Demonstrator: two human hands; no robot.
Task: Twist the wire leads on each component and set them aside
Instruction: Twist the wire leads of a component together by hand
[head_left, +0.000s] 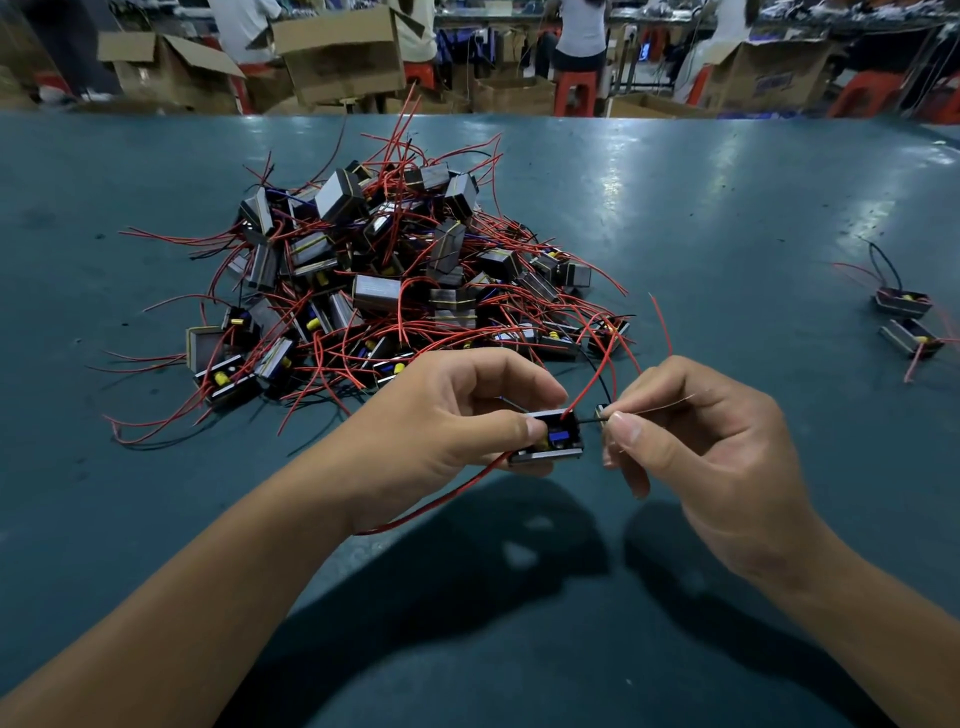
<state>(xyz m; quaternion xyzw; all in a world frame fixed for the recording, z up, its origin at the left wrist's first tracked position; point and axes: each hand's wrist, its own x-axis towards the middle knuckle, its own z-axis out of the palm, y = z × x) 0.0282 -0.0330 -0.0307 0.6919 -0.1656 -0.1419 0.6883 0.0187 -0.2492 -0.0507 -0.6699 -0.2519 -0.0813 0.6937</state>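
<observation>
There is one view only, from a wide-angle camera on the person's head. It looks forward and down over the teal bench (727, 218), whose far edge bows with the lens. Both forearms enter from the bottom corners, and the left hand (441, 415) and right hand (696, 441) sit close below the lens. Cardboard boxes (337, 52) stand well beyond, at the top.

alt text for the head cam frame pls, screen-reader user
Over a teal table, the left hand grips a small black component while the right hand pinches its thin wire lead. Behind lies a pile of similar red-wired components; two more sit apart at far right.
</observation>
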